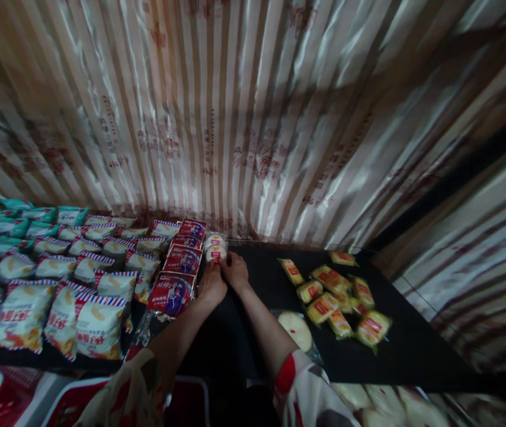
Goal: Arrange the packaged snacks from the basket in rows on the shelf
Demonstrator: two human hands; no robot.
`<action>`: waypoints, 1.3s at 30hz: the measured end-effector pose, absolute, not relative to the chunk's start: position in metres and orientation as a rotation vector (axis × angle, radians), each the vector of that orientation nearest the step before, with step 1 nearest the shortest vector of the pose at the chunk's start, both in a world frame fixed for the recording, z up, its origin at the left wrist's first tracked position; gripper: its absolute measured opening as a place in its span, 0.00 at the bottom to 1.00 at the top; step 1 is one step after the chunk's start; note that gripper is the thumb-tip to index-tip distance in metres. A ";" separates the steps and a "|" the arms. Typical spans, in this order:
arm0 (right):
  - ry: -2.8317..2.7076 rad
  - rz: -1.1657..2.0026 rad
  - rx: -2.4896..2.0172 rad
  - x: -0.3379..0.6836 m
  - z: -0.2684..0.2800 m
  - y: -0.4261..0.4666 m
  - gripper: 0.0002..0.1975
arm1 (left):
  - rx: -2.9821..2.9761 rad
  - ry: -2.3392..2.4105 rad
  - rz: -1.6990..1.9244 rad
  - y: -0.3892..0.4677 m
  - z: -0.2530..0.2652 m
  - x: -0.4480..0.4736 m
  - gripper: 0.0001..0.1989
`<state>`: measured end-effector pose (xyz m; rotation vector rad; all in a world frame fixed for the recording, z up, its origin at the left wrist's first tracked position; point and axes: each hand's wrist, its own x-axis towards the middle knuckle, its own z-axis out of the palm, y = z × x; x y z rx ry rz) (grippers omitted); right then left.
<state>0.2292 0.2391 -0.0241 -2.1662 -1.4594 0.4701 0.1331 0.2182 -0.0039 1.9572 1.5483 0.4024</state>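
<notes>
At the back of the black table, both my hands meet at a small clear-wrapped packet (215, 248) with white contents and a red label. My left hand (213, 283) has its fingers closed on the packet's near edge. Bent in from the right, the fingers of my right hand (236, 271) press on the same edge; the exact grip is partly hidden. Directly left of the packet runs a row of overlapping red and purple packets (175, 292), lying flat and reaching toward the front edge.
Puffy white snack bags (102, 326) and green bags (10, 225) fill the left side. Yellow packets (324, 307) lie scattered at right, beside a bagged round pale item (295, 330). Red baskets (186, 403) sit below the front edge. A striped curtain (235, 118) hangs behind.
</notes>
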 end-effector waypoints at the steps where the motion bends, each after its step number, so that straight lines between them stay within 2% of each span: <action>1: -1.463 0.461 -2.125 0.231 -0.024 0.235 0.20 | 1.970 1.548 0.409 0.216 -0.004 0.133 0.27; 4: -1.491 0.420 -2.008 0.239 -0.023 0.214 0.17 | 2.036 1.558 0.409 0.205 -0.006 0.133 0.27; 9: -1.594 0.375 -1.947 0.271 -0.015 0.160 0.15 | 2.171 1.505 0.354 0.180 0.000 0.138 0.21; 18: -1.828 0.220 -1.955 0.338 -0.025 0.051 0.14 | 2.214 1.118 0.334 0.114 0.005 0.162 0.25; 20: -1.868 0.236 -1.961 0.344 -0.032 0.030 0.17 | 2.244 0.978 0.326 0.097 -0.001 0.168 0.27; 24: -2.020 0.269 -1.881 0.343 -0.047 -0.001 0.29 | 2.281 0.823 0.212 0.064 -0.010 0.170 0.32; 29: -2.076 0.238 -1.784 0.332 -0.048 -0.018 0.30 | 2.359 0.839 0.233 0.038 -0.013 0.154 0.33; 32: -2.031 0.345 -1.716 0.321 -0.029 -0.021 0.29 | 2.369 0.840 0.296 0.034 -0.010 0.141 0.28; 37: -1.771 0.708 -1.676 0.304 0.011 -0.010 0.17 | 2.309 0.978 0.428 0.043 0.002 0.127 0.17; 39: -1.611 0.822 -1.638 0.300 0.018 -0.001 0.16 | 2.236 1.058 0.458 0.051 0.008 0.123 0.15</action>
